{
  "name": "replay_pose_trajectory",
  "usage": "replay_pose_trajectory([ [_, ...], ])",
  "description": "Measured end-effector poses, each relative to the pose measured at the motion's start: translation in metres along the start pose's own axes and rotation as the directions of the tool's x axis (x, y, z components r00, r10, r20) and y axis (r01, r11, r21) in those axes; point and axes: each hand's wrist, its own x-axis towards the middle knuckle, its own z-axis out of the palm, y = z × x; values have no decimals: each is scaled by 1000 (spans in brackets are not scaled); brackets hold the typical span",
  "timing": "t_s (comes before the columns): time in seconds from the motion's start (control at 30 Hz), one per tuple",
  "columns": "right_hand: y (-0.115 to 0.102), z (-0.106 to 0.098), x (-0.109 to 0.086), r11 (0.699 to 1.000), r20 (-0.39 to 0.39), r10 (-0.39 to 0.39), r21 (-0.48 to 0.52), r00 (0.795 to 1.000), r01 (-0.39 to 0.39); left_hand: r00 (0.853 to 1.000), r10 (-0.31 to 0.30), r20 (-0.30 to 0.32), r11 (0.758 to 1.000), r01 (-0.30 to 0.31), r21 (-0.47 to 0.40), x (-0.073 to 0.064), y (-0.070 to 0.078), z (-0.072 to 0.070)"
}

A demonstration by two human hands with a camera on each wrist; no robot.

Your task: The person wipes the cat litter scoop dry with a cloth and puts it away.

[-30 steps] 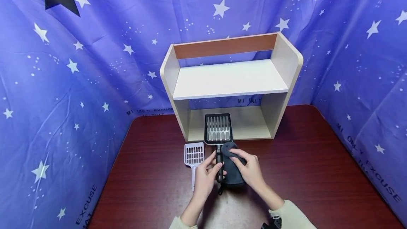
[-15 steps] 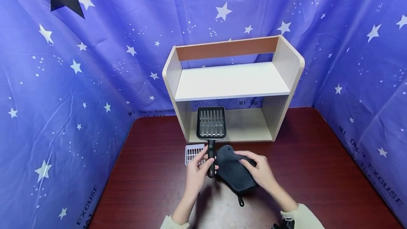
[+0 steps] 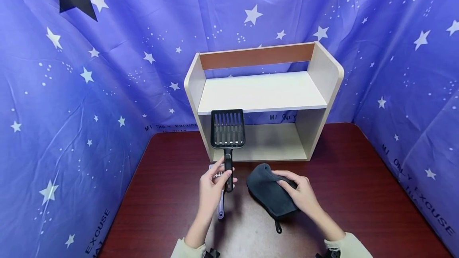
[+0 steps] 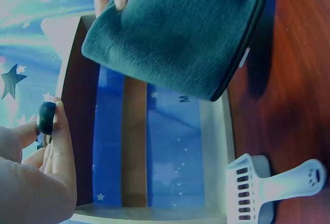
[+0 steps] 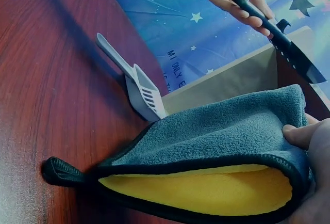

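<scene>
My left hand [image 3: 211, 189] holds a black slotted litter scoop [image 3: 228, 154] by its handle, the scoop's head raised in front of the shelf. My right hand [image 3: 304, 193] pinches one end of a folded dark grey cloth [image 3: 271, 192] between thumb and fingers. In the right wrist view the fluffy cloth [image 5: 221, 126] shows a yellow inner side, black edging and a small hanging loop [image 5: 64, 171]. A pale lavender litter scoop [image 4: 286, 182] lies on the table, partly hidden by the left hand in the head view.
A small two-level shelf unit [image 3: 261, 90] with a white middle board stands at the back of the dark red table [image 3: 172, 194]. Blue star-printed curtains [image 3: 154, 31] hang behind and along both sides.
My left hand has lifted the black scoop off the cloth and carried it up and left. My right hand has drawn the cloth to the right and raised its gripped end.
</scene>
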Motion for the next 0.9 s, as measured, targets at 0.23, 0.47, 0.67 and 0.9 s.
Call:
replay_pose_trajectory([
  [0.23,-1,-2,-2,1000,9,10,-11,1000,-10,999,38,-25,999,-38,13,11,7,-4],
  [0.47,-4,0,-3,1000,12,10,8,1000,-11,995,85,-51,995,-83,47,24,18,-5],
  [0.67,-30,-1,1,999,13,28,25,1000,-29,992,120,-48,993,-119,11,37,26,-4],
  [0.9,-27,-1,0,999,12,12,36,1000,-13,990,125,-58,992,-125,5,53,37,-3],
])
